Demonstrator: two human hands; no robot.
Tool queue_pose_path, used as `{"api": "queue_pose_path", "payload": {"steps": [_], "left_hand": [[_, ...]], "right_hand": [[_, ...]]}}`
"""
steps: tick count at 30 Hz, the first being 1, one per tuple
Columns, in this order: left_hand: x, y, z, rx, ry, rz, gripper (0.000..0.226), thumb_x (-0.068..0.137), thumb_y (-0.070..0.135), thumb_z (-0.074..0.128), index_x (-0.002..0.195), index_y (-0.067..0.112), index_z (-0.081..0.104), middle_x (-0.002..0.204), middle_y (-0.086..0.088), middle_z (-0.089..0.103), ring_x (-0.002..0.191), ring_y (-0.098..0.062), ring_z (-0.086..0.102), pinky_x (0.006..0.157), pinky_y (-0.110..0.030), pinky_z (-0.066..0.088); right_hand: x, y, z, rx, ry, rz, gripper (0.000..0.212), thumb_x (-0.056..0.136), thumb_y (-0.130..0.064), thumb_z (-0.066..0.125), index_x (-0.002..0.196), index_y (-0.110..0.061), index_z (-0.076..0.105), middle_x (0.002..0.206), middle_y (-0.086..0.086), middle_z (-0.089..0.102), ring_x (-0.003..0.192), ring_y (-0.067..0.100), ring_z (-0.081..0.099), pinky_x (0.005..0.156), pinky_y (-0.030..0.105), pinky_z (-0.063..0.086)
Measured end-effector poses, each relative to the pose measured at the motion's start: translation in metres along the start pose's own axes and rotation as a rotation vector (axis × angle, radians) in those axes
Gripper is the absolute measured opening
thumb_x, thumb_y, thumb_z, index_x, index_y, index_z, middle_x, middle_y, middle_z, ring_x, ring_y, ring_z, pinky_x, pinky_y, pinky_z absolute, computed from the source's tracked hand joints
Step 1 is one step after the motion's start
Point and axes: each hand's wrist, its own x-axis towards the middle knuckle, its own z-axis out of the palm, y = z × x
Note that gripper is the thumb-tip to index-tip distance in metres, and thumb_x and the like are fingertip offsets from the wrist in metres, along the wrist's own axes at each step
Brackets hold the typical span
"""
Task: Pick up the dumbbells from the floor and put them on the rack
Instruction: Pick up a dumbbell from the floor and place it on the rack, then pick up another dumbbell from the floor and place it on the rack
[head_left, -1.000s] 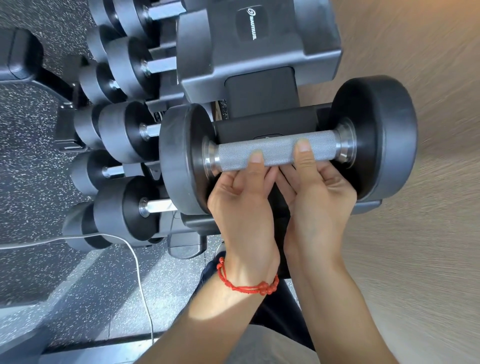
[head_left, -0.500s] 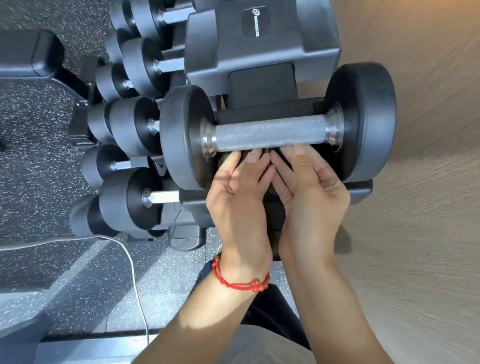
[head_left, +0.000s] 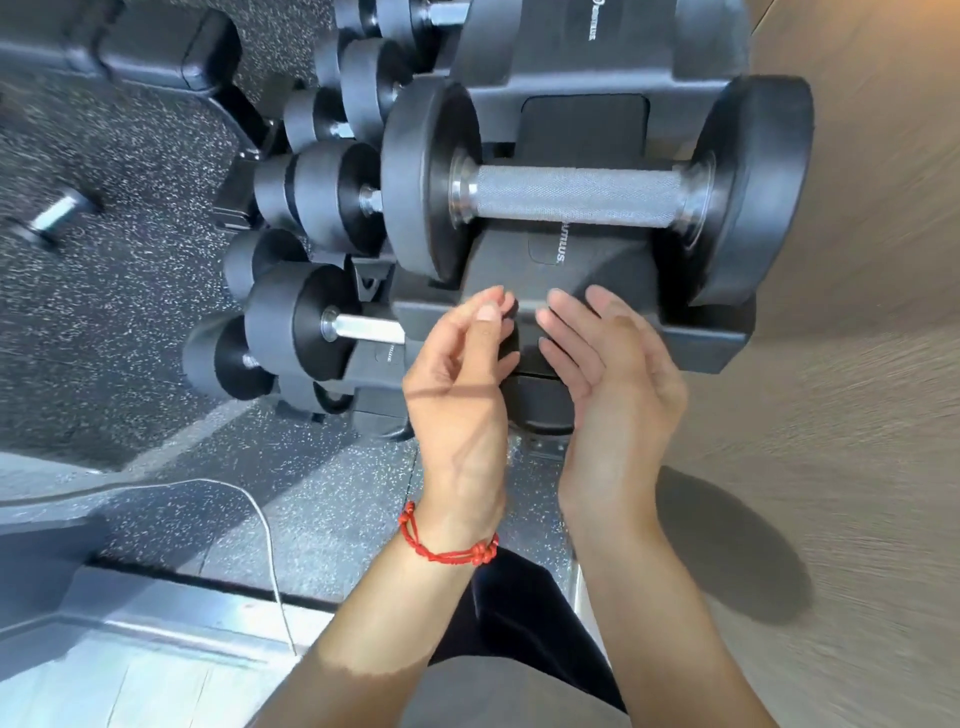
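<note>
Speckled rubber floor (head_left: 119, 171), wood-grain wall (head_left: 857, 364) at right; black rack (head_left: 701, 338) between them, its cradle marked what looks like "NAUTILUS", partly blurred; big dumbbell (head_left: 576, 197) lies in that cradle, knurled bar level, nobody touching it; smaller dumbbells (head_left: 317, 197) racked to its left; one more (head_left: 52, 215) on the floor; left hand (head_left: 462, 395) loosely curled, holding nothing, red bracelet (head_left: 447, 545) at wrist; right hand (head_left: 613, 374) relaxed, fingers straight; white cable (head_left: 265, 530) crosses the floor.
</note>
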Motion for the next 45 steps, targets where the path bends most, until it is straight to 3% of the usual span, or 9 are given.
{"api": "queue_pose_path", "payload": {"steps": [9,12,15,20,23,25,28,32,45], "left_hand": [[-0.018,-0.009,-0.054,0.185,0.127,0.180,0.018,0.092,0.010,0.050,0.093,0.015,0.067,0.094,0.002,0.068,0.095,-0.010,0.062,0.093,-0.036,0.047],[-0.015,-0.014,-0.077,0.236,0.165,0.183,0.018,0.092,0.010,0.051,0.095,0.012,0.068,0.096,-0.001,0.069,0.092,-0.006,0.063,0.090,-0.028,0.048],[-0.006,-0.021,-0.104,0.382,0.210,0.238,0.017,0.090,0.018,0.053,0.098,0.015,0.068,0.094,0.004,0.069,0.085,0.001,0.061,0.080,-0.012,0.045],[0.019,-0.030,-0.161,0.659,0.226,0.267,0.027,0.087,0.027,0.050,0.100,0.013,0.068,0.099,-0.004,0.070,0.092,-0.018,0.064,0.087,-0.035,0.049],[0.038,-0.031,-0.198,0.882,0.239,0.324,0.028,0.088,0.024,0.049,0.100,0.008,0.069,0.100,-0.009,0.070,0.095,-0.025,0.063,0.086,-0.027,0.042],[0.050,-0.033,-0.221,1.020,0.212,0.346,0.028,0.088,0.022,0.049,0.101,0.006,0.067,0.103,-0.012,0.070,0.098,-0.028,0.061,0.087,-0.026,0.039],[0.069,-0.039,-0.258,1.204,0.178,0.353,0.029,0.089,0.019,0.051,0.107,0.003,0.065,0.111,-0.016,0.066,0.107,-0.031,0.058,0.095,-0.039,0.042],[0.090,-0.043,-0.305,1.339,0.144,0.340,0.029,0.088,0.014,0.054,0.112,0.000,0.063,0.117,-0.019,0.064,0.114,-0.036,0.055,0.098,-0.047,0.042],[0.118,-0.033,-0.424,1.481,0.260,0.240,0.041,0.086,0.014,0.058,0.125,0.001,0.054,0.129,-0.019,0.057,0.123,-0.036,0.049,0.104,-0.053,0.033]], "right_hand": [[-0.037,0.039,-0.006,-0.244,-0.255,-0.137,0.014,0.089,-0.013,0.048,0.093,-0.012,0.062,0.089,0.007,0.071,0.090,0.022,0.069,0.079,0.029,0.054],[-0.044,0.055,-0.002,-0.326,-0.353,-0.110,0.016,0.084,-0.018,0.049,0.089,-0.013,0.064,0.085,0.004,0.071,0.088,0.019,0.069,0.082,0.031,0.054],[-0.044,0.078,0.000,-0.588,-0.440,-0.139,0.017,0.084,-0.024,0.052,0.091,-0.018,0.066,0.089,-0.001,0.071,0.092,0.010,0.066,0.085,0.024,0.050],[-0.035,0.130,0.005,-1.080,-0.588,-0.291,0.034,0.086,-0.037,0.046,0.109,-0.019,0.065,0.109,0.000,0.068,0.098,0.011,0.060,0.085,0.016,0.039],[-0.033,0.163,0.011,-1.260,-0.674,-0.394,0.034,0.089,-0.035,0.047,0.114,-0.018,0.061,0.116,0.003,0.065,0.106,0.017,0.057,0.085,0.011,0.029],[-0.031,0.184,0.020,-1.301,-0.727,-0.473,0.031,0.089,-0.029,0.050,0.114,-0.014,0.062,0.116,0.006,0.066,0.107,0.021,0.057,0.088,0.016,0.031],[-0.028,0.216,0.040,-1.342,-0.800,-0.556,0.030,0.088,-0.023,0.053,0.111,-0.007,0.063,0.111,0.012,0.068,0.104,0.026,0.060,0.092,0.022,0.036],[-0.023,0.258,0.069,-1.474,-0.941,-0.550,0.033,0.090,-0.023,0.051,0.117,-0.006,0.059,0.118,0.013,0.064,0.111,0.029,0.057,0.098,0.039,0.041],[-0.032,0.329,0.139,-1.623,-1.272,-0.687,0.040,0.094,-0.027,0.045,0.129,-0.007,0.049,0.135,0.011,0.052,0.127,0.025,0.045,0.108,0.036,0.024]]}}
